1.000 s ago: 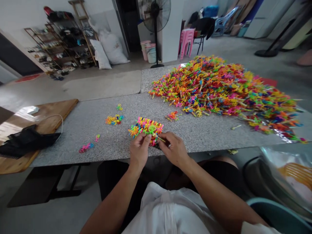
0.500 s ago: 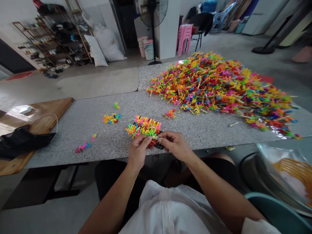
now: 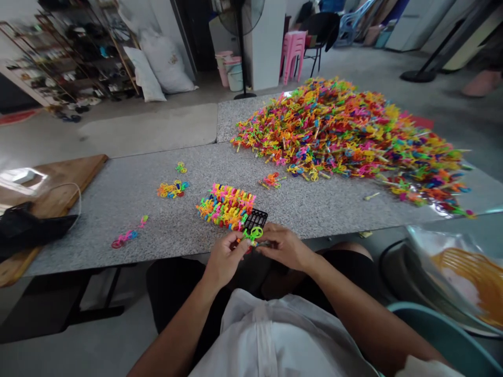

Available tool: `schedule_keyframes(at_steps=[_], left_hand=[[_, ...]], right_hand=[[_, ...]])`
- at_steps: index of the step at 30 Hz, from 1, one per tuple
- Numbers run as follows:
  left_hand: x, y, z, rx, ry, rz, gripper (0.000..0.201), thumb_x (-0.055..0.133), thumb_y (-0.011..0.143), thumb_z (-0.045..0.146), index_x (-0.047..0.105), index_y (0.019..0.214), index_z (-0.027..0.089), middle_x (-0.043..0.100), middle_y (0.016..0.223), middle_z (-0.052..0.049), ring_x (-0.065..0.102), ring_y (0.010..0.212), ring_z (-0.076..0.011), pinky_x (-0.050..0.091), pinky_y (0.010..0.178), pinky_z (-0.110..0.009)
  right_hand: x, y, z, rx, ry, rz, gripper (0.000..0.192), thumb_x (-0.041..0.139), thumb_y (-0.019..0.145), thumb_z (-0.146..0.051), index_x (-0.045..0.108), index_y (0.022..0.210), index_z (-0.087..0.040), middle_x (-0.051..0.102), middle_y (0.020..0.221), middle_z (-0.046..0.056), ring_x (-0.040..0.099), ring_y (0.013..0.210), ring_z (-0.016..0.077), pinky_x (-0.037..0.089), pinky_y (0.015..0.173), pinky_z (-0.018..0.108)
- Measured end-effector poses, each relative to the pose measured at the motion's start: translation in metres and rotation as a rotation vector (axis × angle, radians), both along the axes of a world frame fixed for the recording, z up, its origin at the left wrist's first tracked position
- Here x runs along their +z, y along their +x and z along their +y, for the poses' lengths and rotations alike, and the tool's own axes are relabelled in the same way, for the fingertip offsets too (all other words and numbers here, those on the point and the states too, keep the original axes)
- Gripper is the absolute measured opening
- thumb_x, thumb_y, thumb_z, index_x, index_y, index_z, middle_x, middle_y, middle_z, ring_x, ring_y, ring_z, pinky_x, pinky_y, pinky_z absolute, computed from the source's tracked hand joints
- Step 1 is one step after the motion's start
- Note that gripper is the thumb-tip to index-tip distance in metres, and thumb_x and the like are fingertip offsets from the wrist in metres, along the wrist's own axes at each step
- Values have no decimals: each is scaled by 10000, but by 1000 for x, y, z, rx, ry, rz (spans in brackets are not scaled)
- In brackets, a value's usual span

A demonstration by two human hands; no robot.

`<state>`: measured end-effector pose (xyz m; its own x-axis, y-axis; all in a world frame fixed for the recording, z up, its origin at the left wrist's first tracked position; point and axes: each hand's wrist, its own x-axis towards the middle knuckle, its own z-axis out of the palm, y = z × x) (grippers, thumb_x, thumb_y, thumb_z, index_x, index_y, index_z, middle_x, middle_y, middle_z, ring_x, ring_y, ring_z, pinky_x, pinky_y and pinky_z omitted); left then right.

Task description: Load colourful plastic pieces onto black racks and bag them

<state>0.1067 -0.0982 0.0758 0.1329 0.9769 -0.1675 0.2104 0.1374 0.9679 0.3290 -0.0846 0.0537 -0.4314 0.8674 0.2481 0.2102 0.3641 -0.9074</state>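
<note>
My left hand [image 3: 225, 257] and my right hand [image 3: 283, 247] meet at the near edge of the grey stone table [image 3: 165, 209]. Both pinch one small green plastic toy piece [image 3: 254, 234] between their fingertips. Just beyond them lies a black grid tray [image 3: 257, 217] with rows of bright toy pieces [image 3: 225, 204] stuck on it. A huge heap of the same coloured pieces [image 3: 346, 131] covers the table's right and far side.
Small loose clusters lie on the table: yellow [image 3: 171, 189], pink [image 3: 126, 236], orange [image 3: 272, 180]. A wooden board [image 3: 63, 180] with a black bag [image 3: 27, 228] is at left. A plastic bag with an orange basket [image 3: 467, 277] sits at my right; a fan [image 3: 238, 15] stands behind.
Both hands drew back from the tray toward the table edge, now holding a green piece together. The black tray's bare end has come into sight. The camera tilted slightly.
</note>
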Motion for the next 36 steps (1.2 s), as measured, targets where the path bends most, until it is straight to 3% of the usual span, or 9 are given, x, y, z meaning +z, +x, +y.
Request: schedule_keyframes(at_steps=[4,6,9,13,18,22,27,31,36], left_hand=[[-9,0,-11,48,-14,-50,399,816,852,522,796,1110,217,791,938,-54,714,788,-198,571,639,-275],[-10,-2,-13,128,50,-42,393,808,869,506,795,1149,229,807,1039,-74,738,862,-212,595,701,-295],[-7,-9,-7,226,299,114,231,762,925,434,815,1052,248,803,1045,-77,739,937,-226,599,832,-335],[-3,-12,20,141,686,440,135,708,956,324,813,1006,254,787,1129,-97,704,1141,-277,525,1109,-460],[-14,-4,54,44,779,652,206,663,976,286,786,1133,232,709,1356,-135,620,1331,-323,447,1222,-540],[-25,-8,62,34,792,686,211,646,988,289,784,1139,237,691,1392,-130,597,1363,-326,455,1220,-545],[-31,-23,57,-32,812,659,239,603,1041,341,797,1151,254,712,1399,-112,588,1388,-310,398,1260,-572],[-35,-26,56,-66,787,664,267,568,1061,343,806,1157,270,732,1399,-83,567,1417,-302,360,1283,-578],[-37,-24,57,-74,775,642,281,558,1058,353,813,1139,267,735,1394,-89,571,1399,-306,380,1268,-576]], right_hand=[[-24,5,4,-42,88,-75,161,716,970,-363,779,993,-216,698,850,35,616,734,165,502,734,299],[-34,9,17,-169,23,-101,196,689,967,-391,758,976,-208,690,790,20,608,697,162,485,701,293],[-41,10,45,-386,-168,-97,264,654,973,-451,711,929,-197,673,716,1,599,642,159,453,636,279],[-42,-4,79,-405,-320,-91,264,647,991,-434,684,897,-190,676,666,-9,601,590,146,426,594,258],[-41,-26,96,-424,-319,-251,178,663,990,-297,683,856,-181,736,734,26,652,653,155,423,626,253],[-42,-22,90,-441,-294,-247,174,646,991,-303,686,881,-174,726,739,19,646,654,149,421,635,251],[-50,-17,54,-457,-313,-141,184,606,982,-332,656,868,-196,673,665,-10,614,611,155,425,618,258],[-57,-34,28,-344,-190,-216,121,662,946,-297,655,854,-219,692,718,-3,613,641,165,416,638,263],[-60,-50,27,-360,-63,-322,134,636,979,-235,661,849,-222,721,804,45,652,724,197,447,707,281]])
